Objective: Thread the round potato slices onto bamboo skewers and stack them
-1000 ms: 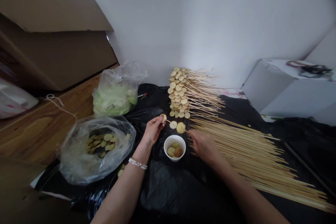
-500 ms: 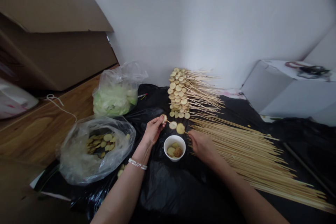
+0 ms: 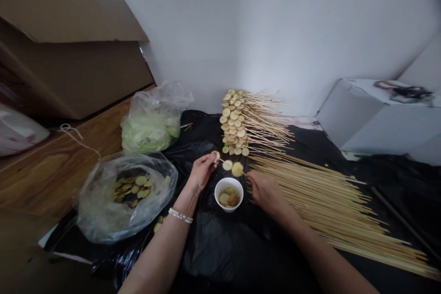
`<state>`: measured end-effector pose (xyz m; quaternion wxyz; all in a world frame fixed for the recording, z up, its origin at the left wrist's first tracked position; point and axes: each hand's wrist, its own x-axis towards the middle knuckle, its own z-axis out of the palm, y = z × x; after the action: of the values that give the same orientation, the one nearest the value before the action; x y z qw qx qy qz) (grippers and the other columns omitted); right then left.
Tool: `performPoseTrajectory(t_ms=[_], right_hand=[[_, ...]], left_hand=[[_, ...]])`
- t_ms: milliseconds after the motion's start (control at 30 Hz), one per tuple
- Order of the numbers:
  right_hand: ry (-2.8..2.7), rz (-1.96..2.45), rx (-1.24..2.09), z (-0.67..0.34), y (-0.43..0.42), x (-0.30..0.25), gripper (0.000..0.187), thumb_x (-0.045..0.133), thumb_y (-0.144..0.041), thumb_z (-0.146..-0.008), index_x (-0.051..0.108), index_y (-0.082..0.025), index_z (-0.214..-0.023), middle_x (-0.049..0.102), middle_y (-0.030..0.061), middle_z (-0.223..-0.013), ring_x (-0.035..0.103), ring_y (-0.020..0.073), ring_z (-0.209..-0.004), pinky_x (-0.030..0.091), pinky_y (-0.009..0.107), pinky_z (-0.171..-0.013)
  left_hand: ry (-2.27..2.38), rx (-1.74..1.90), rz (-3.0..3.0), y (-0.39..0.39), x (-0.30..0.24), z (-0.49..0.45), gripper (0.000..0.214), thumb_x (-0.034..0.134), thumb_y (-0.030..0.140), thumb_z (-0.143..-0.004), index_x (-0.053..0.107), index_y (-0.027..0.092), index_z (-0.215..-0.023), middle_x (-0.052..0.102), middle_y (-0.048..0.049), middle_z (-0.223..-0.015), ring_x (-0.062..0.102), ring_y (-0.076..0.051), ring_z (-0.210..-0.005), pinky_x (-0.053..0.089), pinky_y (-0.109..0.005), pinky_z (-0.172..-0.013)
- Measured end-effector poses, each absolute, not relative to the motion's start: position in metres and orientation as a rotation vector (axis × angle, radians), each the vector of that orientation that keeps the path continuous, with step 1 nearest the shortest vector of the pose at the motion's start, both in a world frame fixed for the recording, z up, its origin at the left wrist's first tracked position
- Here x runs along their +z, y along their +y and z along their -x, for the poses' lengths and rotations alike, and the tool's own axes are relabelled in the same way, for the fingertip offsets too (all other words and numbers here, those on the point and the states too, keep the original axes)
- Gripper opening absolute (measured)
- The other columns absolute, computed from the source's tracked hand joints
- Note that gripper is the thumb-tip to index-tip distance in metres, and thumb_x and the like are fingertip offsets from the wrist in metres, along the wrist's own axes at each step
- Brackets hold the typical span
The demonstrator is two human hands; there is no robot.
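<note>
Between thumb and fingers my left hand pinches a round potato slice at the tip of a thin wooden skewer. Two more slices, a pale one and a yellower one, are threaded along the same skewer. My right hand is closed round the skewer's other part, just right of the slices. Below the skewer stands a white bowl with several slices and a brownish piece inside. Behind it lies a stack of filled potato skewers, their sticks pointing right.
Bare skewers are spread out at the right on black plastic sheeting. An open clear bag of slices lies at the left, with a bag of pale green vegetable behind it. A cardboard box and a white box flank the sheeting.
Hardly anything differs. Both hands and the skewer have stayed in nearly the same place, with only a tiny shift of the slices to the right.
</note>
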<state>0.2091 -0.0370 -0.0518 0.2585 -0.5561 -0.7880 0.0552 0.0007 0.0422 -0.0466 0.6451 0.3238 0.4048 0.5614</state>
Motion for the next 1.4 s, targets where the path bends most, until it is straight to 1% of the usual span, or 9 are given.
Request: performPoseTrajectory(t_ms=[100, 267, 500, 800, 1067, 1300, 1400], right_hand=[[-2.112, 1.497, 0.117, -0.209, -0.037, -0.0524, 0.024, 0.037, -0.013, -0.089, 0.059, -0.018, -0.084, 0.065, 0.0055, -0.08, 0.057, 0.0162, -0.072, 0.035, 0.025, -0.065], [-2.14, 1.51, 0.109, -0.2083, -0.038, -0.0513, 0.024, 0.036, -0.012, -0.089, 0.058, -0.017, -0.081, 0.063, 0.0049, -0.076, 0.055, 0.016, -0.069, 0.033, 0.026, -0.063], [-2.126, 1.492, 0.244, -0.2081, -0.0365, -0.0508, 0.024, 0.036, -0.018, -0.092, 0.056, -0.018, -0.078, 0.062, 0.0041, -0.073, 0.055, 0.0154, -0.067, 0.033, 0.025, -0.063], [-2.118, 1.503, 0.104, -0.2077, -0.0374, -0.0555, 0.024, 0.035, -0.013, -0.09, 0.056, -0.017, -0.079, 0.061, 0.0056, -0.075, 0.053, 0.0158, -0.067, 0.031, 0.026, -0.063], [-2.122, 1.484, 0.292, -0.2085, -0.0354, -0.0533, 0.023, 0.037, -0.017, -0.091, 0.055, -0.019, -0.077, 0.061, 0.0036, -0.071, 0.053, 0.0148, -0.065, 0.03, 0.025, -0.06], [-2.083, 1.482, 0.133, -0.2072, -0.0365, -0.0564, 0.024, 0.034, -0.015, -0.091, 0.054, -0.018, -0.076, 0.06, 0.0055, -0.072, 0.052, 0.0163, -0.066, 0.03, 0.027, -0.061], [-2.097, 1.484, 0.162, -0.2075, -0.0361, -0.0569, 0.024, 0.035, -0.014, -0.09, 0.055, -0.017, -0.078, 0.061, 0.0056, -0.073, 0.053, 0.016, -0.066, 0.031, 0.026, -0.061]], left_hand=[[0.915, 1.273, -0.756, 0.0419, -0.0466, -0.0008, 0.029, 0.084, 0.032, -0.057, 0.073, 0.011, -0.074, 0.067, -0.0045, -0.072, 0.055, -0.007, -0.06, 0.044, -0.018, -0.056], [0.911, 1.278, -0.774, 0.0414, -0.0466, -0.0017, 0.028, 0.084, 0.032, -0.058, 0.073, 0.011, -0.072, 0.066, -0.0038, -0.071, 0.053, -0.007, -0.059, 0.043, -0.018, -0.056], [0.931, 1.275, -0.767, 0.0403, -0.0444, -0.0024, 0.03, 0.085, 0.033, -0.055, 0.073, 0.012, -0.073, 0.067, -0.0043, -0.073, 0.054, -0.007, -0.061, 0.044, -0.019, -0.057], [0.914, 1.257, -0.786, 0.0392, -0.045, -0.0048, 0.03, 0.084, 0.034, -0.057, 0.074, 0.011, -0.074, 0.065, -0.0037, -0.073, 0.053, -0.006, -0.062, 0.042, -0.017, -0.058], [0.921, 1.24, -0.796, 0.0391, -0.0458, -0.0046, 0.032, 0.084, 0.035, -0.057, 0.073, 0.01, -0.074, 0.064, -0.003, -0.069, 0.051, -0.006, -0.06, 0.042, -0.017, -0.059], [0.929, 1.236, -0.792, 0.0384, -0.0461, -0.0057, 0.032, 0.085, 0.035, -0.056, 0.073, 0.01, -0.074, 0.065, -0.0041, -0.072, 0.052, -0.007, -0.061, 0.042, -0.018, -0.058], [0.916, 1.229, -0.798, 0.0383, -0.0459, -0.0057, 0.033, 0.084, 0.035, -0.057, 0.073, 0.01, -0.074, 0.064, -0.0037, -0.07, 0.051, -0.006, -0.06, 0.042, -0.018, -0.058]])
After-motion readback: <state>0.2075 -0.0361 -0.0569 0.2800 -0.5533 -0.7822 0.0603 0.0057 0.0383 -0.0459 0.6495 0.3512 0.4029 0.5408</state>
